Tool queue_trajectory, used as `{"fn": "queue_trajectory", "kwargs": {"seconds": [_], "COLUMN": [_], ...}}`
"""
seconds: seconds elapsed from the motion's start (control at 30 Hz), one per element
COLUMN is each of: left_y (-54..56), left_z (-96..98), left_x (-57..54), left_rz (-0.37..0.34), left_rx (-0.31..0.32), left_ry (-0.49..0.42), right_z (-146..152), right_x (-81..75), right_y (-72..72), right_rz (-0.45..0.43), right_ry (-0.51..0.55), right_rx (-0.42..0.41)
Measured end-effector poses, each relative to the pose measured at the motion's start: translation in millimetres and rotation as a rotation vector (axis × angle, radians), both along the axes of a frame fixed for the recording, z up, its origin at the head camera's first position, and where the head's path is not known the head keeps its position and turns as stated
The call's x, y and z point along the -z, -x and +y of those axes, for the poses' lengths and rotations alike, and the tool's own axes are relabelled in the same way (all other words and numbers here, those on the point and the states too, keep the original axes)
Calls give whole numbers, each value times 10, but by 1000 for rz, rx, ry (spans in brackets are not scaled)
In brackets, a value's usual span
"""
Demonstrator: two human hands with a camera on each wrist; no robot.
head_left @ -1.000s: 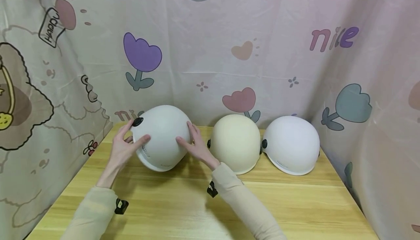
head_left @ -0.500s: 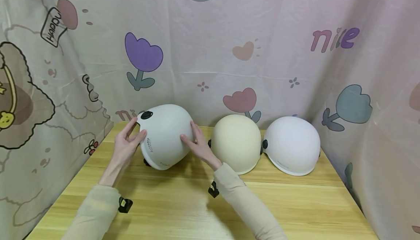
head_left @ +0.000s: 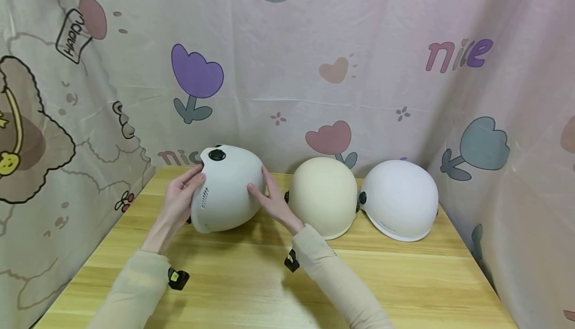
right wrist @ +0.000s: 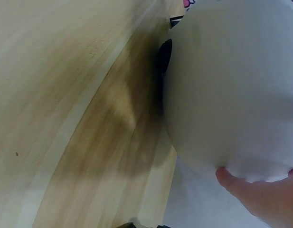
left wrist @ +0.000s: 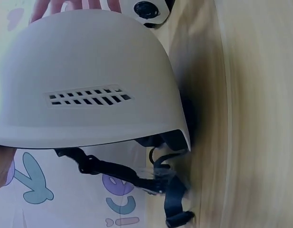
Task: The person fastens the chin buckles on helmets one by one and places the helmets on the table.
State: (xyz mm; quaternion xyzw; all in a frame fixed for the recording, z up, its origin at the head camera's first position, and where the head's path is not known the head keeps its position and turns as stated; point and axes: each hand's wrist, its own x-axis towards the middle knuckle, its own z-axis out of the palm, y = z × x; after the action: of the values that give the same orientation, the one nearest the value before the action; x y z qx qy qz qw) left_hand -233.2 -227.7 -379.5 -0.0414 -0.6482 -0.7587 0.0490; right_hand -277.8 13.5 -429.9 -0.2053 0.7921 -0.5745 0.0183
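A white helmet (head_left: 231, 189) is tilted on its side at the table's left back, its crown toward the right. My left hand (head_left: 179, 194) grips its rim at the left, thumb outside, the other fingers partly hidden behind the edge. At the crown, my right hand (head_left: 275, 201) rests with thumb and fingers spread and fairly straight. A black round fitting (head_left: 217, 155) shows near the helmet's upper edge. In the left wrist view, a black strap (left wrist: 113, 173) hangs from beneath the rim, below slotted vents (left wrist: 89, 97). Whether the helmet touches the table cannot be told.
A cream helmet (head_left: 322, 196) stands just right of my right hand. Beside it, a second white helmet (head_left: 400, 199) sits dome up. They stand along the back of the wooden table (head_left: 251, 284). A printed curtain (head_left: 269, 54) hangs behind and at both sides.
The helmet has turned, bringing its black fitting rightward and upward and its rim toward the left. My left hand has shifted slightly right with the rim; my right hand has barely moved.
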Motion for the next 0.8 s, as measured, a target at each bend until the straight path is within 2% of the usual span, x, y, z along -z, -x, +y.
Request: {"fn": "queue_trajectory", "kwargs": {"seconds": [0.13, 0.27, 0.4, 0.8], "left_y": [-9, -30, -32, -43], "left_z": [13, 16, 40, 45], "left_x": [-3, -5, 0, 22], "left_rz": [-3, -14, 24, 93], "left_rx": [3, 21, 54, 109], "left_ry": [46, 134, 213, 262], "right_z": [7, 16, 24, 29], "right_x": [-8, -12, 3, -21], "right_y": [-10, -14, -11, -18], "right_rz": [-2, 4, 17, 24], "right_ry": [4, -13, -40, -7], "right_rx": [-2, 0, 5, 8]}}
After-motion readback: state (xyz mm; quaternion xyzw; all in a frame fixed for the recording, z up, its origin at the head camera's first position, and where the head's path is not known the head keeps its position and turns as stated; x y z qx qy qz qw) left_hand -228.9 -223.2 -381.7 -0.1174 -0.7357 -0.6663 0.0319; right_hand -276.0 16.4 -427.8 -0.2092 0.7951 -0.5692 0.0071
